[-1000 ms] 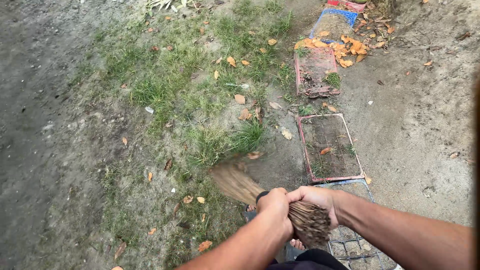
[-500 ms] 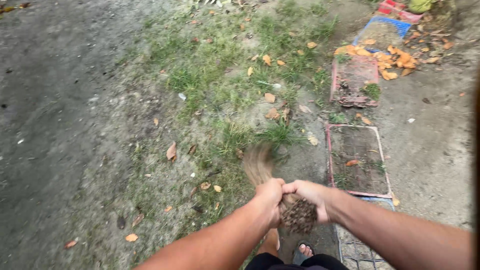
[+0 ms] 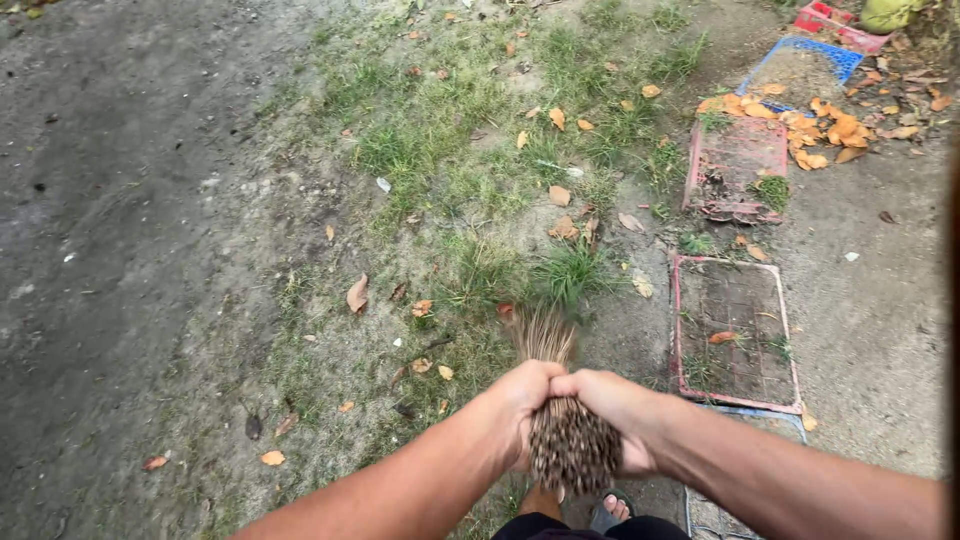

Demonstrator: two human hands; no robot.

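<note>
- the stick broom [image 3: 558, 400], a tied bundle of thin brown ribs with no handle, is gripped by both bare hands at its bound end, just in front of the person's feet.
- its long axis runs almost straight away from the body: the cut butt end faces the camera as a dotted round face, and the loose bristle tips fan out up-frame, blurred, onto the ground beside a grass tuft [image 3: 570, 270].
- the left hand [image 3: 522, 392] is clenched round the bundle from the left, fingers wrapped tight on the ribs.
- the right hand [image 3: 612, 400] is clenched round the same bundle from the right, its knuckles touching the left hand's; both hands sit at the same height on the broom, neither clearly nearer the tips.
- from the fingers, the sweeping end lies forward and slightly left, so the working tips are well ahead of the hands and the butt sticks back toward the body.
- near the tips lie dry leaves: a brown leaf [image 3: 357, 293] to the left on thin grass, and a small orange leaf [image 3: 422, 308] closer in.
- to the right of the broom a red-framed wire grid [image 3: 737, 330] lies flat on the bare dirt, apart from the bristles; another red grid [image 3: 738, 165] and a pile of orange leaves [image 3: 830, 125] lie farther off.
- a sandalled foot [image 3: 610, 505] shows below the hands.
</note>
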